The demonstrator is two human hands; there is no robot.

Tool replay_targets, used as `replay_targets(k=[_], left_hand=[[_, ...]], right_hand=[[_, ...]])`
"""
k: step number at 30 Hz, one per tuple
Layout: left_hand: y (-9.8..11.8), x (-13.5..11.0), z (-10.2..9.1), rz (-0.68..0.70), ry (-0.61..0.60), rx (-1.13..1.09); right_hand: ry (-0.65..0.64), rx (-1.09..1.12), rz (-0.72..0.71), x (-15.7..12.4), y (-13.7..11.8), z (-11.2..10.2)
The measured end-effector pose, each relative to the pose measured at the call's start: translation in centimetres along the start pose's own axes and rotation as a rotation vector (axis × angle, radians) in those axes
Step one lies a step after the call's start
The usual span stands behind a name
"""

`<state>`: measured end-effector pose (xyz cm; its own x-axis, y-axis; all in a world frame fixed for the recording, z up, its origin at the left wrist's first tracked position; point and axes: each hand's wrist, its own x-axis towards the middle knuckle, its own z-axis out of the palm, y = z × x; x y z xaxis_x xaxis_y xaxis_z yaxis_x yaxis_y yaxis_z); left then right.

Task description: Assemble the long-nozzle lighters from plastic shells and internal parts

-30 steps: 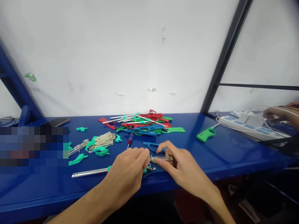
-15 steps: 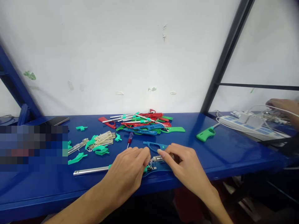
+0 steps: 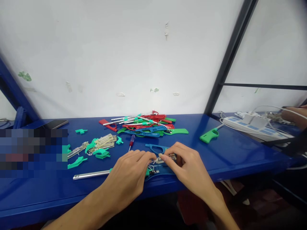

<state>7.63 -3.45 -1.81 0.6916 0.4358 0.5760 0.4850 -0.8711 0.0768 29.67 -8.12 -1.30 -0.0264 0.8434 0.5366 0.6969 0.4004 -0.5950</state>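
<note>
Both my hands meet near the front edge of a blue bench (image 3: 240, 156). My right hand (image 3: 187, 169) pinches a small clear tube-shaped part (image 3: 168, 157) between thumb and forefinger. My left hand (image 3: 130, 177) has its fingertips closed on the thin white wires and green piece (image 3: 151, 171) at the tube's left end. Under them lies an open blue plastic lighter shell (image 3: 157, 148). A long metal tube (image 3: 92, 174) runs out to the left from under my left hand.
A heap of red, blue and green lighter shells with metal tubes (image 3: 146, 126) lies behind my hands. Green trigger pieces and clear parts (image 3: 100, 145) sit at left, with a small screwdriver (image 3: 130, 142). A green lighter handle (image 3: 209, 135) and a white power strip (image 3: 254, 126) are at right, near another person's hand (image 3: 295, 115).
My right hand has brought the clear tube down and slightly left, closer to the blue shell, and my fingertips have closed in together. The other person's hand at right has shifted.
</note>
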Motion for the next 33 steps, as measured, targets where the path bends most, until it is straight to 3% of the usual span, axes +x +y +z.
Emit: replay_targets(k=[24, 33], left_hand=[[-0.14, 0.14, 0.1, 0.045, 0.03, 0.021], [-0.06, 0.17, -0.06, 0.042, -0.027, 0.015]], right_hand=[[-0.087, 0.061, 0.024, -0.42, 0.19, -0.69], [-0.115, 0.052, 0.009, -0.54, 0.09, -0.71]])
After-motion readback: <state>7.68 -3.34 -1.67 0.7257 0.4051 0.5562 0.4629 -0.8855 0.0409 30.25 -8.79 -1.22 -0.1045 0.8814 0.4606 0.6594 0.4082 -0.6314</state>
